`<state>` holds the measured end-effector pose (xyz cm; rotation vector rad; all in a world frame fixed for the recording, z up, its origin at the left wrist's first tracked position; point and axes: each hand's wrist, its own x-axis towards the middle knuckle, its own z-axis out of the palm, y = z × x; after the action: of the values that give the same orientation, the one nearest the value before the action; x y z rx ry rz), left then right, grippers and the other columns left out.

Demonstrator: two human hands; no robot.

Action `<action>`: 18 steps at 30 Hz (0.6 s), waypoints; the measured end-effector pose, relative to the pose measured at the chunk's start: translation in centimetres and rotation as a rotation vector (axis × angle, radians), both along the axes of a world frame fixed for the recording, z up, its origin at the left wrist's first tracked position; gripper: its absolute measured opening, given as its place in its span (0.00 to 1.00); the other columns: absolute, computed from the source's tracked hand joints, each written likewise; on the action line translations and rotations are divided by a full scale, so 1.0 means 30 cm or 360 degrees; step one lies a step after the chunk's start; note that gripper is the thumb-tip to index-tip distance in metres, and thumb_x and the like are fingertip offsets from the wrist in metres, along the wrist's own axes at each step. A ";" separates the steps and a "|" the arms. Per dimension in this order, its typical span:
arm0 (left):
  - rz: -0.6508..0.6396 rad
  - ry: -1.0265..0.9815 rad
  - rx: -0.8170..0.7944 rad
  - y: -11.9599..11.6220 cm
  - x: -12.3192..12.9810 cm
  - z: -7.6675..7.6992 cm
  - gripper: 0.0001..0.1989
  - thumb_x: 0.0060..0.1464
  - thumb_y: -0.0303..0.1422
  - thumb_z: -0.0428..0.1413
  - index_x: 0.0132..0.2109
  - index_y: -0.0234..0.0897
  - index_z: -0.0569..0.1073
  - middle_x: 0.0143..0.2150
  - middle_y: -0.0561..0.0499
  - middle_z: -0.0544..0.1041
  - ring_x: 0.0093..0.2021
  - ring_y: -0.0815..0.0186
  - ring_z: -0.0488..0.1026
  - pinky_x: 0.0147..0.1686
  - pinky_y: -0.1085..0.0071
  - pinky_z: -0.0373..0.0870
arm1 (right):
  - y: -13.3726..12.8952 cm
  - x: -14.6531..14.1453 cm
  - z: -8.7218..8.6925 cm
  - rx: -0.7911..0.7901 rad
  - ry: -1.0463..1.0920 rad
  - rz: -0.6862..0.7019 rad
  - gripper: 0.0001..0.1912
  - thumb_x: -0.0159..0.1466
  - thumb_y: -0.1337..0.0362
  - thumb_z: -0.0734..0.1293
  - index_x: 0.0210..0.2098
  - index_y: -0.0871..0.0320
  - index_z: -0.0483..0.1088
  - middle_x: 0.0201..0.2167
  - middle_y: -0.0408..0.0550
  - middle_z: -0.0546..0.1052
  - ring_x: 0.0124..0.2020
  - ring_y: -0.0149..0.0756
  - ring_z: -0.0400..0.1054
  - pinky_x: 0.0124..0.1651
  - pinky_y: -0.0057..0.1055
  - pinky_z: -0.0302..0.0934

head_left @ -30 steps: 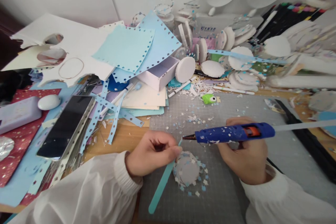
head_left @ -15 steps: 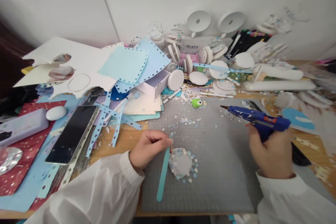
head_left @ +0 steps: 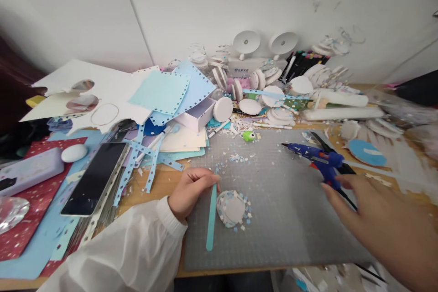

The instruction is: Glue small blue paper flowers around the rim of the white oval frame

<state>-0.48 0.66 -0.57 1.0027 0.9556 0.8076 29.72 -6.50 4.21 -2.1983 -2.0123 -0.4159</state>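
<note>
**Strip (head_left: 211,219) pinched, gun (head_left: 318,155) at open fingers**

Our left hand (head_left: 193,194) has thumb and forefinger closed on the strip's far end; the rest slants toward us over the mat's (head_left: 284,228) left part. Our right hand (head_left: 383,219) is spread wide beside the gun's handle, with no grip that we can see — contact there, can't tell. Gun lies at the mat's right, nozzle pointing left, well apart from the strip. Disc (head_left: 233,209) sits just right of the strip, little stars round its edge; loose bits (head_left: 241,158) lie farther out.

Our call: pinch lightly so the strip won't crease, treat the nozzle as hot, don't let the cord (head_left: 347,198) drag the gun.
</note>
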 end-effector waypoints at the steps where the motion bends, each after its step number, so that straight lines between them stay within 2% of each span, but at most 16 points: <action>1: -0.0001 -0.0009 -0.0001 0.000 0.000 0.001 0.16 0.47 0.38 0.58 0.19 0.31 0.73 0.13 0.57 0.58 0.16 0.75 0.51 0.18 0.74 0.44 | -0.003 -0.034 0.023 0.0033 0.0032 0.0238 0.13 0.63 0.57 0.57 0.36 0.59 0.66 0.31 0.57 0.73 0.32 0.50 0.69 0.35 0.44 0.62; 3: -0.0001 -0.0039 -0.0007 -0.001 0.002 0.004 0.16 0.47 0.38 0.57 0.19 0.30 0.74 0.12 0.58 0.55 0.16 0.76 0.49 0.18 0.74 0.43 | 0.009 -0.122 0.056 0.0125 0.0177 0.0678 0.10 0.64 0.61 0.57 0.39 0.60 0.64 0.34 0.55 0.73 0.36 0.44 0.68 0.39 0.40 0.62; 5: 0.0007 -0.0072 -0.0016 -0.002 0.004 0.009 0.15 0.47 0.37 0.57 0.20 0.30 0.74 0.12 0.59 0.52 0.16 0.76 0.47 0.18 0.74 0.42 | 0.040 -0.227 0.074 0.0220 0.0127 0.1038 0.08 0.63 0.64 0.58 0.39 0.61 0.64 0.33 0.55 0.73 0.36 0.44 0.67 0.38 0.40 0.61; 8: 0.0040 -0.0116 -0.0031 -0.003 0.005 0.015 0.16 0.47 0.37 0.57 0.19 0.30 0.72 0.11 0.60 0.51 0.15 0.77 0.46 0.18 0.75 0.43 | 0.095 -0.376 0.084 0.0280 0.0015 0.1456 0.09 0.62 0.71 0.58 0.40 0.62 0.67 0.31 0.53 0.75 0.30 0.41 0.67 0.32 0.40 0.60; 10: 0.0069 -0.0137 -0.0040 -0.004 0.005 0.021 0.18 0.47 0.37 0.57 0.15 0.31 0.67 0.12 0.60 0.50 0.16 0.77 0.46 0.18 0.75 0.44 | 0.126 -0.448 0.082 0.0311 0.0023 0.1669 0.11 0.62 0.72 0.56 0.37 0.61 0.69 0.28 0.50 0.74 0.27 0.38 0.66 0.28 0.38 0.61; 13: 0.0078 -0.0127 -0.0041 -0.006 0.004 0.033 0.19 0.46 0.37 0.59 0.15 0.31 0.66 0.13 0.57 0.58 0.18 0.75 0.53 0.19 0.76 0.50 | 0.159 -0.510 0.072 0.0328 -0.0068 0.1858 0.13 0.63 0.72 0.56 0.34 0.60 0.71 0.25 0.48 0.74 0.25 0.35 0.66 0.24 0.35 0.61; 15: 0.0085 -0.0106 -0.0035 -0.007 0.004 0.040 0.16 0.46 0.37 0.59 0.18 0.30 0.70 0.16 0.54 0.65 0.21 0.73 0.59 0.21 0.75 0.55 | 0.168 -0.528 0.061 0.0337 -0.0127 0.1876 0.13 0.62 0.72 0.56 0.33 0.60 0.72 0.25 0.48 0.74 0.25 0.35 0.66 0.24 0.34 0.61; 18: 0.0119 -0.0111 -0.0025 -0.007 0.009 0.040 0.16 0.46 0.38 0.60 0.19 0.30 0.70 0.17 0.55 0.64 0.21 0.73 0.58 0.22 0.76 0.56 | 0.165 -0.536 0.042 0.0345 -0.0155 0.1825 0.11 0.62 0.72 0.57 0.34 0.61 0.71 0.26 0.47 0.73 0.27 0.36 0.67 0.27 0.34 0.61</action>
<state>-0.20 0.45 0.63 0.9236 0.9424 0.8905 13.63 -1.53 5.47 -0.6618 -2.6636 -0.5128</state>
